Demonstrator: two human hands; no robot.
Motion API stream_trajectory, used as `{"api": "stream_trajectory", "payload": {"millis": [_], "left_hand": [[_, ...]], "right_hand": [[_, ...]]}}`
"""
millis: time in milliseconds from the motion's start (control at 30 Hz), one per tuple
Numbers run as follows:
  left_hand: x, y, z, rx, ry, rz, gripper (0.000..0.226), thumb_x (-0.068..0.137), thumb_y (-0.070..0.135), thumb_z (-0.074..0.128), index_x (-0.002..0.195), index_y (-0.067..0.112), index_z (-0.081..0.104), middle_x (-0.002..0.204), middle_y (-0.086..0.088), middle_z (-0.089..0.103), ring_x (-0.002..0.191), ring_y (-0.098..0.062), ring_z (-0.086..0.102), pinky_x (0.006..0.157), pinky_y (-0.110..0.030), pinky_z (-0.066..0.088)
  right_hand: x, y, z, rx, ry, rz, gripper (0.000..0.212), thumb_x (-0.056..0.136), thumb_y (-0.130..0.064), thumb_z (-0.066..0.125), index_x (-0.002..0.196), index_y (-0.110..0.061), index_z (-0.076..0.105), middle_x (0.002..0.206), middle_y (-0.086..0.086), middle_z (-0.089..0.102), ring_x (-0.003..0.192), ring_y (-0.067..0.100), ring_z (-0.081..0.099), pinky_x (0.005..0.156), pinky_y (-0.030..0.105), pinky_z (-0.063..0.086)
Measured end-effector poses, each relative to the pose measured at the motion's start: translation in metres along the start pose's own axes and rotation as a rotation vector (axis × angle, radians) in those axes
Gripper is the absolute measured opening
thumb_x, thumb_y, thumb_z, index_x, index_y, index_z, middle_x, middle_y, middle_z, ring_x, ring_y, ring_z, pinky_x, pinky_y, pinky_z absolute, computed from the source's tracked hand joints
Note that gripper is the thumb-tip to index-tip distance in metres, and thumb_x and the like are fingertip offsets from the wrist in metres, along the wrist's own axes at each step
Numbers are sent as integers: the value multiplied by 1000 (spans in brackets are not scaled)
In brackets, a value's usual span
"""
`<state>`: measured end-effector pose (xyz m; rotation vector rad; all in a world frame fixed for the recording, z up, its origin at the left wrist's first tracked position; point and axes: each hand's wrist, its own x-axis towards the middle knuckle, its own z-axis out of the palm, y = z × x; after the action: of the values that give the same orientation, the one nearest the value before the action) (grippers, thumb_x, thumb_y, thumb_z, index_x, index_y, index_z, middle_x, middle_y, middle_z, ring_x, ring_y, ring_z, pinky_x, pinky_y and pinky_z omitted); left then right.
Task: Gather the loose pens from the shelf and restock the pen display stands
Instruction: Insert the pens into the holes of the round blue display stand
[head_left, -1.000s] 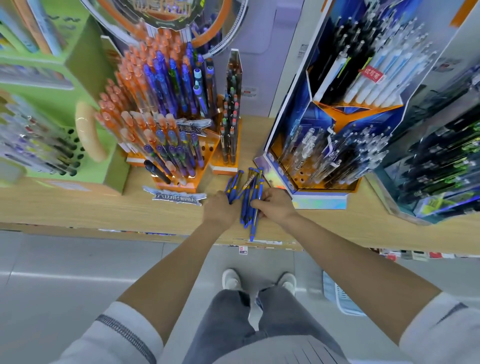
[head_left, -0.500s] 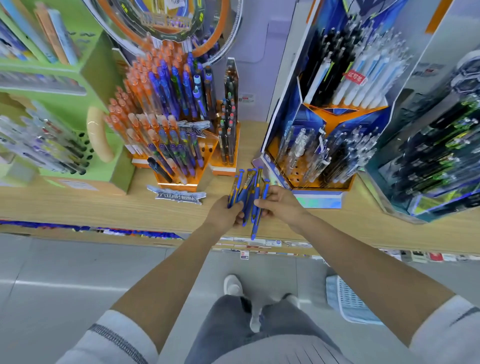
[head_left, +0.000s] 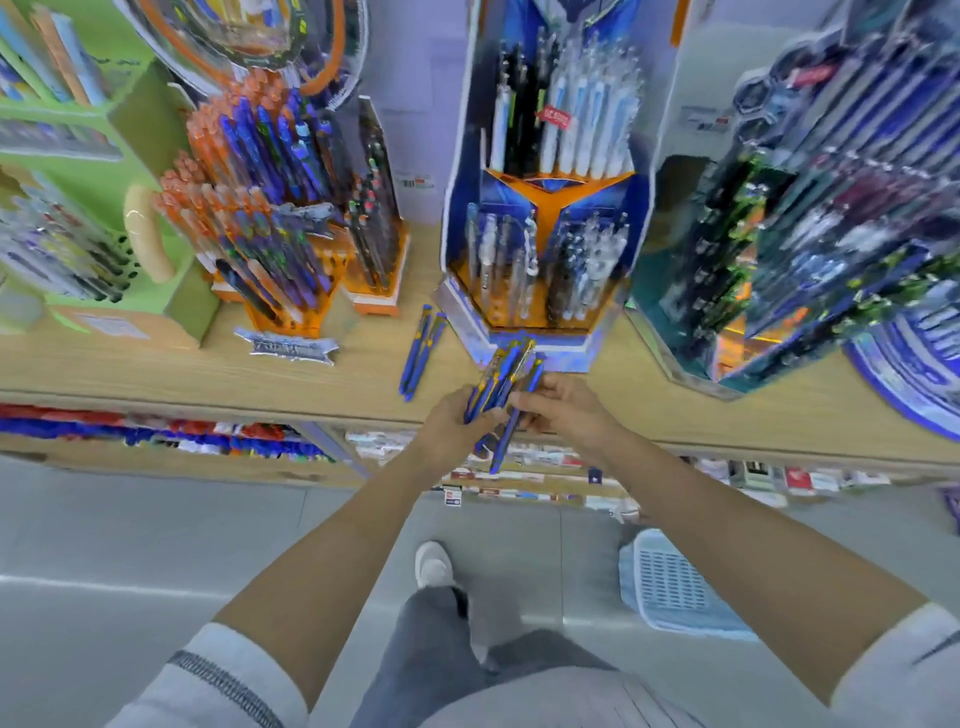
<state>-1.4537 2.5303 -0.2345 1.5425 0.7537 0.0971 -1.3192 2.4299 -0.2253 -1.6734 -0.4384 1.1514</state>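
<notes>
The bundle of blue pens (head_left: 501, 371) was held just above the front edge of the shelf (head_left: 156, 371), in front of the base of the blue stand (head_left: 524, 343). The left hand (head_left: 449, 423) was curled round its lower half. The right hand (head_left: 569, 408) closed in from the other side, fingers pinching the pens, probably to square them into one sheaf. One pen hung lower than the rest and looked likely to slip if the grip eased.

Two loose pens (head_left: 422, 349) lay side by side on the bare wood to the left of the bundle, apart from it and not yet gathered. They sat in the gap between the blue stand and the orange stand (head_left: 332, 270). The orange stand's tilted rows held similar blue and orange pens, so it seemed the likely home for the bundle.

Room on the shelf was tight. The stands stood close together, with a green stand (head_left: 156, 130) far left and a dark stand (head_left: 779, 260) to the right. The only open strip ran along the front edge. Below, a pale basket (head_left: 675, 582) sat on the floor to the person's right.
</notes>
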Motion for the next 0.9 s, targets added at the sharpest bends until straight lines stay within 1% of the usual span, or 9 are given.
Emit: {"api": "stream_trajectory", "payload": {"millis": [67, 133, 267, 400, 567, 700, 800, 833, 900], "left_hand": [[-7, 7, 31, 18, 9, 12, 4, 96, 7, 55, 99, 7, 53, 63, 1, 56, 45, -4, 52, 46, -19, 43], [-10, 12, 63, 20, 3, 6, 6, 96, 6, 55, 100, 5, 51, 64, -4, 47, 42, -4, 43, 43, -18, 37], [-7, 25, 129, 84, -113, 79, 9, 96, 11, 55, 92, 10, 48, 68, -9, 39, 49, -12, 38, 49, -24, 33], [5, 47, 189, 202, -291, 137, 12, 97, 19, 54, 94, 10, 47, 67, -5, 41, 55, -16, 40, 54, -29, 34], [26, 85, 248, 170, -534, 134, 7, 97, 11, 51, 103, 12, 49, 62, -1, 41, 48, -10, 33, 48, -25, 29], [55, 112, 285, 264, -627, 187, 16, 94, 12, 48, 83, 25, 45, 61, 3, 41, 48, -10, 34, 52, -28, 29], [77, 127, 307, 316, -662, 227, 31, 95, 15, 48, 78, 39, 37, 68, -1, 41, 59, -14, 37, 61, -30, 31], [83, 130, 313, 316, -664, 233, 31, 94, 15, 48, 77, 39, 37, 69, -2, 41, 62, -16, 37, 64, -32, 31], [97, 136, 324, 331, -684, 268, 19, 93, 16, 49, 82, 31, 44, 67, 0, 42, 60, -16, 37, 64, -32, 31]], "right_hand": [[-20, 10, -28, 11, 91, -27, 7, 89, -8, 67, 87, -14, 65, 75, 11, 64, 54, 11, 55, 59, 23, 48], [-41, 19, -59, 65, 200, -48, 9, 89, -9, 67, 85, -16, 64, 73, 9, 64, 51, 10, 53, 56, 22, 46], [-89, 33, -125, 149, 369, -97, 14, 91, -5, 63, 82, -15, 62, 61, -2, 65, 45, 8, 52, 51, 19, 46], [-131, 42, -182, 208, 498, -150, 15, 91, -1, 62, 81, -12, 61, 58, -5, 66, 44, 6, 52, 48, 17, 45], [-162, 45, -242, 271, 682, -165, 13, 90, 0, 62, 83, -11, 60, 63, 3, 64, 44, 12, 51, 47, 20, 45], [-171, 44, -282, 249, 827, -167, 10, 90, -2, 62, 85, -11, 61, 71, 9, 62, 48, 11, 54, 51, 21, 47], [-169, 47, -312, 249, 1018, -154, 6, 92, -3, 61, 89, -8, 61, 73, 11, 59, 44, 5, 51, 49, 18, 45], [-169, 48, -322, 254, 1084, -142, 4, 92, -4, 60, 92, -8, 60, 75, 10, 59, 43, 3, 51, 50, 17, 45], [-169, 48, -339, 287, 1197, -130, 5, 94, -5, 59, 93, -10, 59, 76, 8, 58, 45, 0, 53, 54, 16, 48]]}}
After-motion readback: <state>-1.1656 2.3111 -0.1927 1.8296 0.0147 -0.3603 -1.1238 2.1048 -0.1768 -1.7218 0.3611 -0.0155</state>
